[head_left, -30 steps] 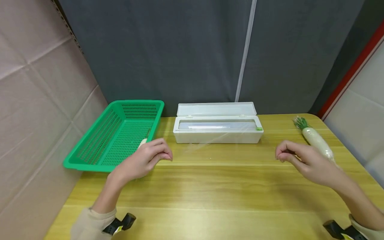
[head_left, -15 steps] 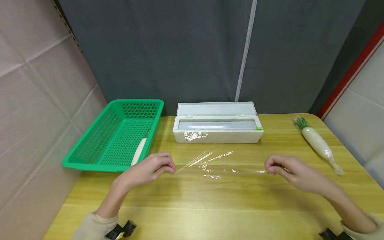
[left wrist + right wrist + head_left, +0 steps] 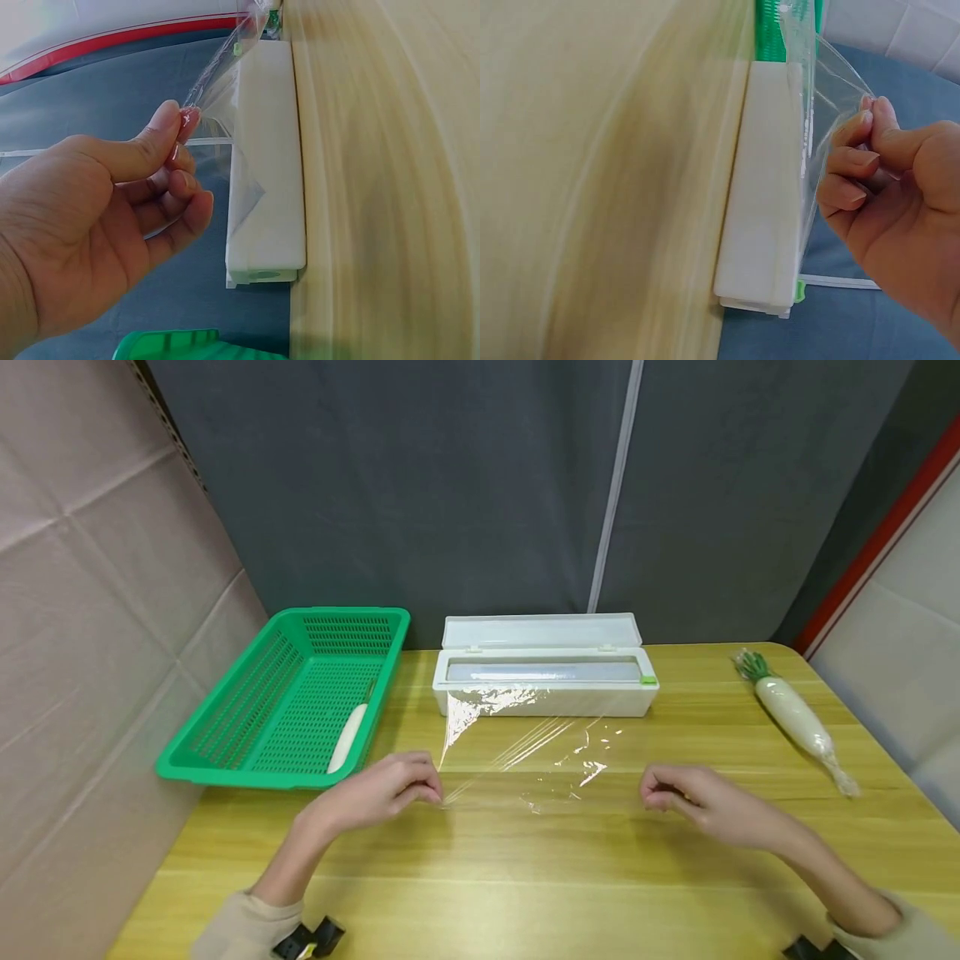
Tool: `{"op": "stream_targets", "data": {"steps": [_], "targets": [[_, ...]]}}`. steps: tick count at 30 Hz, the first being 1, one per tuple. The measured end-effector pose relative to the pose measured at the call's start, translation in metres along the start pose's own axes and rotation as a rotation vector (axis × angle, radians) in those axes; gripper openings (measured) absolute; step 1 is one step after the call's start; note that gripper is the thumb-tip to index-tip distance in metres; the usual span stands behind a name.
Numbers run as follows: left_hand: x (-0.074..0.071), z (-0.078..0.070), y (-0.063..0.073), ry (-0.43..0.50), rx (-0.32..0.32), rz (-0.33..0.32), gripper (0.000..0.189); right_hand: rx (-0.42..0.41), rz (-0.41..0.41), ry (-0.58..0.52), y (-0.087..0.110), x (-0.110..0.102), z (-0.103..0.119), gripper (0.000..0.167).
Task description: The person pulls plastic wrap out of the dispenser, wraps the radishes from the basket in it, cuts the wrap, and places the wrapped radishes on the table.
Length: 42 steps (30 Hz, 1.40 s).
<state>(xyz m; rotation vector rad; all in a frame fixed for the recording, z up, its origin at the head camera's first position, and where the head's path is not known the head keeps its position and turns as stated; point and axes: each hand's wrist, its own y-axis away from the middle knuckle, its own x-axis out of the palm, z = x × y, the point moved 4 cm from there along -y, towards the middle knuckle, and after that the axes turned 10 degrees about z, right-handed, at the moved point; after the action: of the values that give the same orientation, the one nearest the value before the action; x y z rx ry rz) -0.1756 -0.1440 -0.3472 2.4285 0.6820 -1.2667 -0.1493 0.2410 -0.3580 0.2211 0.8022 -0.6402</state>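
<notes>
Two pinches: left hand [image 3: 378,792] and right hand [image 3: 708,802], fingertips closed on clear film [image 3: 525,747].
Film: drawn farther from white box [image 3: 592,700] than a second ago, lengthening the sheet.

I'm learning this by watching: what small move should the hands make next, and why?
Probably draw the clear film slightly farther from the white box. The left hand and right hand pinch its near edge, and it seems to run back to the box, so a gentle, even pull may bring out more.
</notes>
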Motion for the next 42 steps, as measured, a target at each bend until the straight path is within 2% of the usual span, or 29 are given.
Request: {"op": "stream_targets", "data": {"steps": [11,23,28,32,38,42], "targets": [[0.017,0.012,-0.006,0.013,-0.067,0.050,0.012,0.038,0.068,-0.008,0.003,0.013,-0.020,0.013],[0.033,0.016,-0.016,-0.007,-0.127,0.115,0.010,0.113,0.122,0.021,0.000,0.023,-0.035,0.013],[0.039,0.017,-0.019,-0.006,-0.142,0.144,0.009,0.100,0.127,0.036,-0.001,0.025,-0.038,0.015],[0.044,0.020,-0.020,-0.009,-0.153,0.157,0.010,0.125,0.145,0.026,-0.001,0.026,-0.042,0.015],[0.045,0.021,-0.022,-0.014,-0.140,0.161,0.013,0.101,0.143,0.013,0.000,0.026,-0.046,0.015],[0.046,0.021,-0.023,-0.025,-0.152,0.170,0.014,0.109,0.153,0.020,0.000,0.025,-0.047,0.015]]}}
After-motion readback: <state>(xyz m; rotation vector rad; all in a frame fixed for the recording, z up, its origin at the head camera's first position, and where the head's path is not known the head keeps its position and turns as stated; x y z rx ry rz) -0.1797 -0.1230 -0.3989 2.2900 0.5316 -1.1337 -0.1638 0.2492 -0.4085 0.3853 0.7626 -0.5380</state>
